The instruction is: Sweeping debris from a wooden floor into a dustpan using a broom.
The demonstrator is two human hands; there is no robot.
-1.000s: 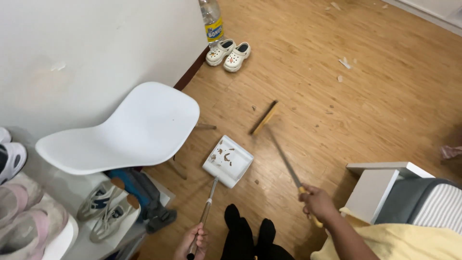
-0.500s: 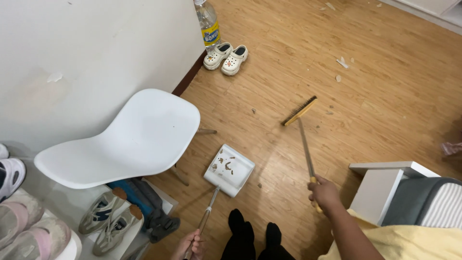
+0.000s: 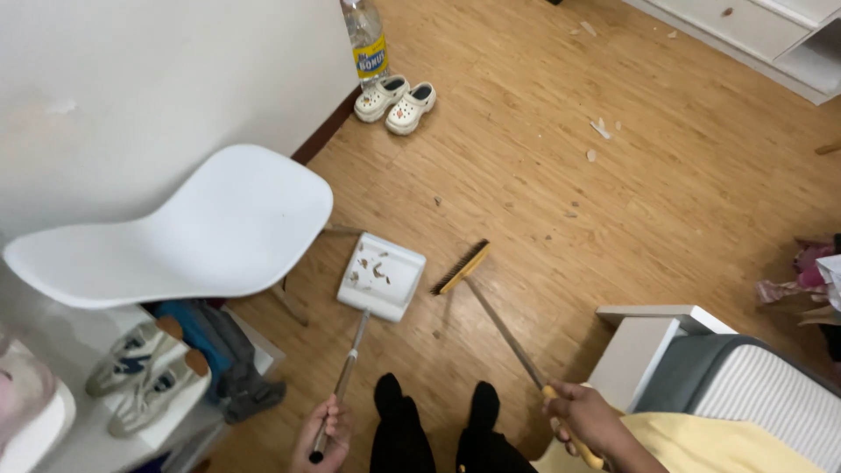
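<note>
Head view: right hand (image 3: 585,419) fingers wrapped around the yellow grip of the broom (image 3: 499,324). Shaft runs up and left from the fist, long axis diagonal; bristle head (image 3: 461,266) on the wooden floor (image 3: 666,193), just right of the dustpan (image 3: 382,276), not touching. Left hand (image 3: 326,429) closed on the dustpan's long handle, which points up to the white pan holding brown scraps. Right forearm enters from lower right. White chair (image 3: 193,232) left of the pan.
</note>
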